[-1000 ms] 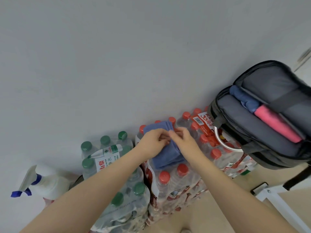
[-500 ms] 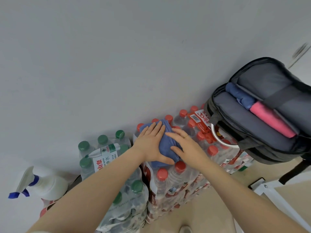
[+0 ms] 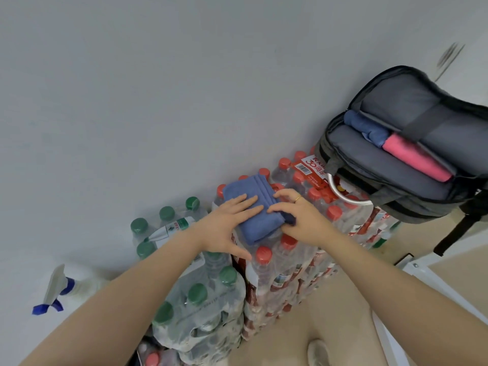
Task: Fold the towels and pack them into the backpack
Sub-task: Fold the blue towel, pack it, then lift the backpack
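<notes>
Since the water bottle packs (image 3: 287, 260) are our only flat spot, we press the folded blue towel (image 3: 253, 207) there, left hand (image 3: 227, 223) flat with fingers straight, right hand (image 3: 298, 215) pinching its edge, backpack (image 3: 396, 186) open alongside.

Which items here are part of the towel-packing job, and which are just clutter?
In play:
- blue towel, folded, on the red-capped bottle pack
- left hand, flat on it
- right hand, gripping its edge
- backpack, open
- blue towel inside
- pink towel inside

Lying about:
- red-capped bottle pack
- green-capped bottle pack
- spray bottle
</notes>
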`<state>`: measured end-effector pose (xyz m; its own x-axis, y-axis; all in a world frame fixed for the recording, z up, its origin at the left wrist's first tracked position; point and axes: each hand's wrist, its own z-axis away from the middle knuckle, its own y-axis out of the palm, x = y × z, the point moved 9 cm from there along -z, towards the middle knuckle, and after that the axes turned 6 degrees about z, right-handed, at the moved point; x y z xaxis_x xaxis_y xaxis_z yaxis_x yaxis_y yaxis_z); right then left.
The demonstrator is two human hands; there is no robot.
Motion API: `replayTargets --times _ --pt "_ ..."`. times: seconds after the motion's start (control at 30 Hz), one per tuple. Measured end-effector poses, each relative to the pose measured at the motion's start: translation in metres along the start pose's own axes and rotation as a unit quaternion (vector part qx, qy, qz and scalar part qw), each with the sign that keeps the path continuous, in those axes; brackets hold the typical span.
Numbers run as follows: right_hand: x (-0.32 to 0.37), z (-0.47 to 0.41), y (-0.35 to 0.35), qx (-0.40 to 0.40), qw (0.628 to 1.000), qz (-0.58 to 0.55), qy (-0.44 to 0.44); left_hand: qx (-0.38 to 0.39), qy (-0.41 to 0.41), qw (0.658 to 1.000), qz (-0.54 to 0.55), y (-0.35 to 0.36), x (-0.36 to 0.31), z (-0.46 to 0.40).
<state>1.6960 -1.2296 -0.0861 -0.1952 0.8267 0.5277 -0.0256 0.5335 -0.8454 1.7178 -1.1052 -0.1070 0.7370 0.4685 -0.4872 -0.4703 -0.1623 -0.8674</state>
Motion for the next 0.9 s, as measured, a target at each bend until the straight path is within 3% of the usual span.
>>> replayTargets --times 0.1,0.17,0.27,0.37,0.57,0.9 --pt "-0.001 -0.002 -0.021 -0.041 0.996 -0.072 0.019 -0.072 0.029 0.997 0.013 -0.014 -0.014 -0.005" --pt "0.000 -0.001 -0.039 -0.050 0.988 -0.145 0.023 -0.153 0.034 0.983 0.092 -0.031 -0.027 -0.008" --pt "-0.001 0.004 -0.062 -0.040 0.954 -0.293 0.038 -0.252 0.016 0.938 0.236 -0.056 -0.054 -0.012" --pt "-0.011 0.013 -0.097 -0.075 0.917 -0.391 0.042 -0.293 0.036 0.887 0.354 -0.069 -0.081 -0.029" --pt "-0.028 0.029 -0.144 -0.025 0.930 -0.368 0.011 -0.316 0.046 0.809 0.493 -0.077 -0.116 -0.080" --pt "-0.142 0.022 -0.197 -0.196 0.889 -0.370 0.184 -0.325 -0.006 0.755 0.569 -0.039 -0.150 -0.172"
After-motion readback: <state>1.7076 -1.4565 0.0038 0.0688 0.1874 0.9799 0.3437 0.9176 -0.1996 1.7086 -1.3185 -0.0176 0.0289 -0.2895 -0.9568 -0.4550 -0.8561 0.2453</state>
